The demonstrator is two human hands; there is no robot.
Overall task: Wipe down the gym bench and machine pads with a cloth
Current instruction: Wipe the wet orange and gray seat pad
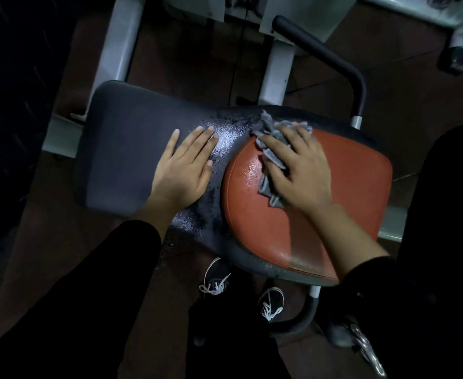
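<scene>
The machine seat (131,149), a dark pad with a red panel (334,192) at its near-right end, is the landmark; its middle glistens with spray droplets. The left hand (182,170) rests flat on the dark part, fingers straight and slightly spread, probably bracing the body. The right hand (297,170) presses a grey cloth (270,155) onto the red panel's far-left edge, fingers extended over it, cloth bunched beneath and poking out past the fingertips.
</scene>
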